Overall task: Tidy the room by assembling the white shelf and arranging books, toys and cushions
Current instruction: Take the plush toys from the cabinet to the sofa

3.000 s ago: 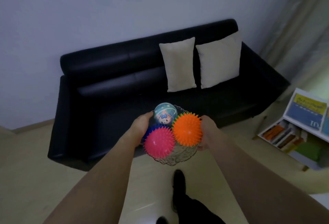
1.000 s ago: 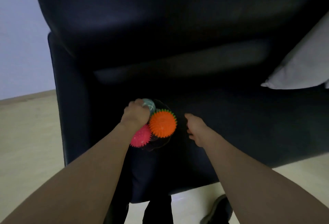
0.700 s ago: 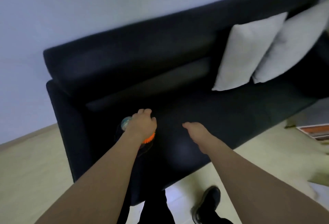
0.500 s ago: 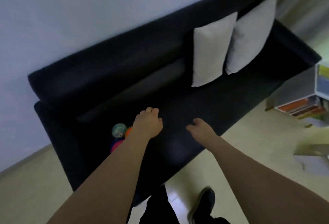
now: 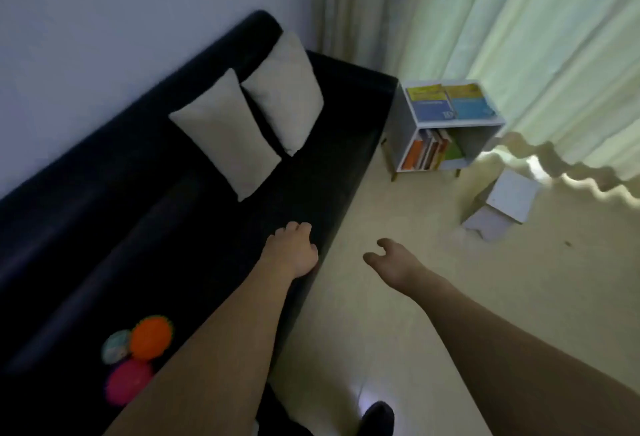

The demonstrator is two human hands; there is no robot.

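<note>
Reaching forward, the left hand (image 5: pixel 290 252) and the right hand (image 5: pixel 393 264) hold nothing, their fingers loosely curled. Three toy balls (image 5: pixel 133 357) lie together on the black sofa (image 5: pixel 145 193), two cushions (image 5: pixel 249 116) lean against its back, and the white shelf (image 5: pixel 446 130) with books stands beside it.

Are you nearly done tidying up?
Mostly, it seems. Done: cushions lean on the sofa, the balls sit on its seat, books fill the shelf. In hand: nothing; left hand and right hand are empty. Left: white pieces lie on the floor.
</note>
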